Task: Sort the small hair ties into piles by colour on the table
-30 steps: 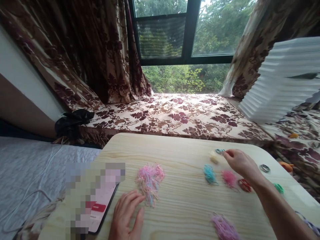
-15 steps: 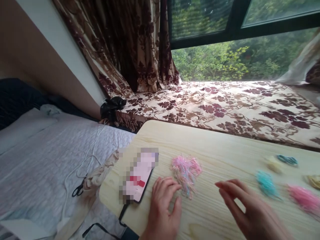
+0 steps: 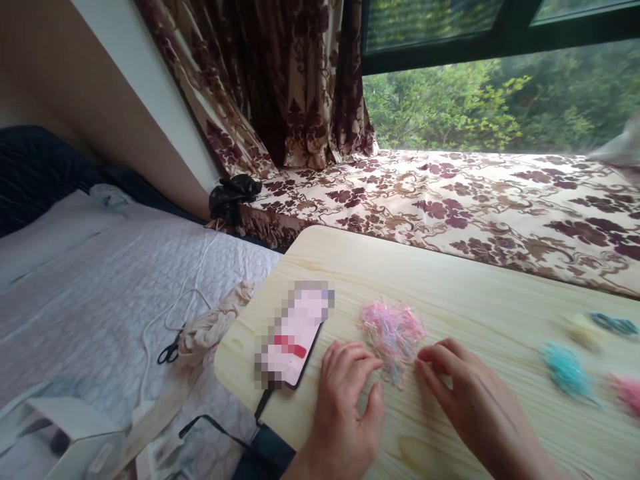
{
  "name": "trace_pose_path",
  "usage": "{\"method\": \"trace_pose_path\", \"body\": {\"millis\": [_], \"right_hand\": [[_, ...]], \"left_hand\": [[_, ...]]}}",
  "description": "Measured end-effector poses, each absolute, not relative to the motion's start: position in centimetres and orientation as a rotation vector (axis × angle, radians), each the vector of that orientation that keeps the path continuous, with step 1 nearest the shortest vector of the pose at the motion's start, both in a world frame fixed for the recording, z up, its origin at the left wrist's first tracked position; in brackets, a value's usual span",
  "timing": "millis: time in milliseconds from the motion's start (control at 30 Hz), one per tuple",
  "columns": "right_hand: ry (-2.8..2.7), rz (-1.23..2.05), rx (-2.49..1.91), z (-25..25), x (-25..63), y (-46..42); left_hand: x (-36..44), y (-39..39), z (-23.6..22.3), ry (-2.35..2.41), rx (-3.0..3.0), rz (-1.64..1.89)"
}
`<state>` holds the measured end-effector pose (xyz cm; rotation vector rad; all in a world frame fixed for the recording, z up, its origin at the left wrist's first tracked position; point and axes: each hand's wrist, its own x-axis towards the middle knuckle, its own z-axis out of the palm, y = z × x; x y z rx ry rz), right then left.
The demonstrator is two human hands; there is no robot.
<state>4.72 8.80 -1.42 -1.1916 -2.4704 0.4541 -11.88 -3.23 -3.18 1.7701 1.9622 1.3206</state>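
Observation:
A loose pile of pink, shiny thin strands [image 3: 393, 327], with bluish and pale bits toward its near side, lies on the light wooden table [image 3: 340, 257]. At its lower left edge rests my left hand [image 3: 347, 400], palm down, with the fingers loosely bent and the thumb apart; nothing shows in it. My right hand [image 3: 463, 383] is at the pile's right edge, its thumb and index fingertips pinched together. Whatever may be between those tips is too small to make out. A phone [image 3: 295, 337] with a blurred screen lies left of my left hand.
Toward the table's right side sit a teal bundle [image 3: 567, 367], a pink bundle [image 3: 627, 393], a cream one [image 3: 585, 331] and a dark blue one [image 3: 615, 324]. On the bed [image 3: 125, 267] lie scissors [image 3: 169, 352], a white cable and beige cloth [image 3: 213, 327].
My right hand has moved left to the edge of the pink pile. My left hand stays by the pile. The camera view has shifted to the right.

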Motion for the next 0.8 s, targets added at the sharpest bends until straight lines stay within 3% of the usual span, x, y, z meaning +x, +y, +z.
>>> {"method": "trace_pose_path", "body": {"millis": [800], "right_hand": [[-2.502,0.529,-1.376,-1.0,5.5,7.6]], "left_hand": [[-11.8,-2.9,-3.0,1.946,1.717,1.387]]}}
